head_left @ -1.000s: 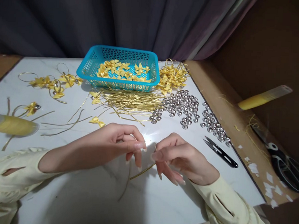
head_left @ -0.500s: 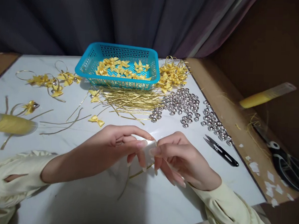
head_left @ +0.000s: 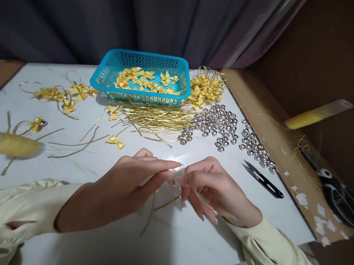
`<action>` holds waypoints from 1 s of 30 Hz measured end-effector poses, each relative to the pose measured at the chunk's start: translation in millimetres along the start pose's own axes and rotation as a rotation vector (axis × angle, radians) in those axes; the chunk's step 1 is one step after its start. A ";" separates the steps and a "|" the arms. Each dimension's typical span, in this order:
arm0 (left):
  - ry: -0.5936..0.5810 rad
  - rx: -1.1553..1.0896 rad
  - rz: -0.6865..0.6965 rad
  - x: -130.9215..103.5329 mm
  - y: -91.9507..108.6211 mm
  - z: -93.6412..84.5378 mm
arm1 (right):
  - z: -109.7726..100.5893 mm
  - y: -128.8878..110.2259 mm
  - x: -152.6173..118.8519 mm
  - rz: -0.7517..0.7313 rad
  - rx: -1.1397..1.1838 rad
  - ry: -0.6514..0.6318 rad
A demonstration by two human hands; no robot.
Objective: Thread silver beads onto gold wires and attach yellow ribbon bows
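My left hand (head_left: 132,185) reaches in with thumb and forefinger pressed together, its fingertips almost against those of my right hand. Whatever lies in that pinch is too small and hidden to make out. My right hand (head_left: 212,185) pinches a thin gold cord (head_left: 167,203), whose end hangs out below the fingers, while its lower fingers stay loosely spread. A thinner dark strand or shadow runs down beside the cord. Beyond the hands are a yellow ribbon bow (head_left: 115,142) and a bundle of gold cords (head_left: 160,117).
Behind stands a blue basket (head_left: 146,93) with yellow bows. Silver beads (head_left: 219,121) and black thread snips (head_left: 262,179) lie to the right, black-handled scissors (head_left: 337,192) farther out. Finished-looking bows with cord loops (head_left: 53,93) lie left. Two yellow-filled tubes (head_left: 19,146) flank the workspace.
My left hand has turned and its forefinger and thumb have closed together at the fingertips of my right hand. My right hand has hardly moved.
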State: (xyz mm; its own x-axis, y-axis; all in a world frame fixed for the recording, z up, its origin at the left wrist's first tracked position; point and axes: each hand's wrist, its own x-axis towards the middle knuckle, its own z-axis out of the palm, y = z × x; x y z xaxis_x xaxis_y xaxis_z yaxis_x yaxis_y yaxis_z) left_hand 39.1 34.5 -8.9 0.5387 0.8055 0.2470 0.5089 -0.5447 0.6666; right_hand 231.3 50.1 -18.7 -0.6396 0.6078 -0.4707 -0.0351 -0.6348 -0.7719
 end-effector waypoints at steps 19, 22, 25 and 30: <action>0.030 0.154 0.129 -10.3 -5.1 8.1 | 12.3 6.7 -3.7 -0.394 -0.804 0.349; 0.031 0.163 0.130 -10.5 -5.2 7.9 | 12.0 6.1 -3.6 -0.410 -0.822 0.363; 0.007 0.167 0.101 -10.2 -5.1 6.8 | 12.3 5.4 -3.1 -0.406 -0.827 0.360; -0.037 0.140 0.039 -9.1 -3.1 5.4 | 11.7 5.4 -2.8 -0.399 -0.826 0.368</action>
State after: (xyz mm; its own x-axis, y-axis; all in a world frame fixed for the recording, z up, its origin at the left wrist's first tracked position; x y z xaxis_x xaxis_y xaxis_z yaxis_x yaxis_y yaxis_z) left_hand 36.3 27.6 -17.0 0.5832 0.7753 0.2425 0.5743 -0.6046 0.5519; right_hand 223.9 39.4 -16.6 -0.4141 0.9040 -0.1064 0.4400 0.0965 -0.8928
